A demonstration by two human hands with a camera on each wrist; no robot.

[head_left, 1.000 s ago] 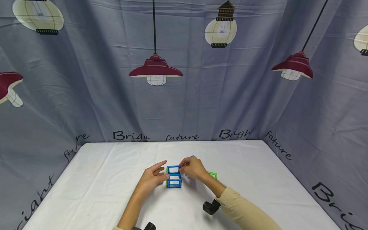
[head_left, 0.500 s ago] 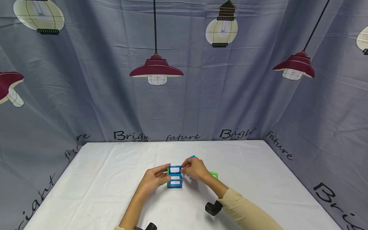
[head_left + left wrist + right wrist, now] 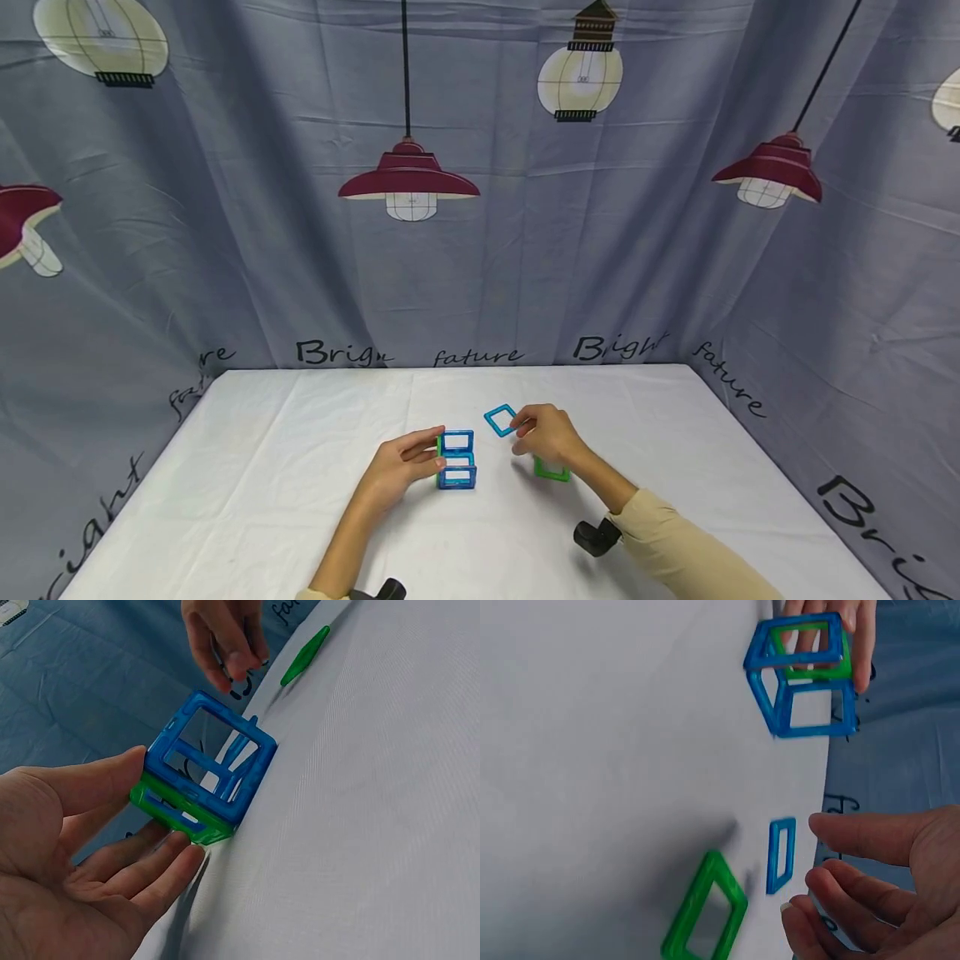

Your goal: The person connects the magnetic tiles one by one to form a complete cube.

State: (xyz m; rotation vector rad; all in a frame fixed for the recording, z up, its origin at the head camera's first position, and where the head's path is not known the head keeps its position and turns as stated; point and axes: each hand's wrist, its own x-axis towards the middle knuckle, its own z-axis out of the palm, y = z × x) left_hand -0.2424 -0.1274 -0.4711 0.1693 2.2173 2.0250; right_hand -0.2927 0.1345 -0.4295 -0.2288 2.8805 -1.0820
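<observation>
Because only the left hand (image 3: 397, 468) steadies the blue and green cube (image 3: 455, 460) mid-tabletop (image 3: 300, 467), thumb and fingers loosely touching its side, a nudge could collapse it, while the right hand (image 3: 545, 433) hovers relaxed, empty, above 2 loose squares.

Bright even light, soft shadows, wide-angle edge distortion.

Left hand (image 3: 401, 467) low over table, palm turned inward, fingers (image 3: 154, 874) straight, thumb stretched forward, forearm bare. Right hand (image 3: 546, 433) further forward and well apart from left, fingers (image 3: 855, 889) loosely curled, holding nothing; beige sleeve (image 3: 675, 550) covers right forearm.
</observation>
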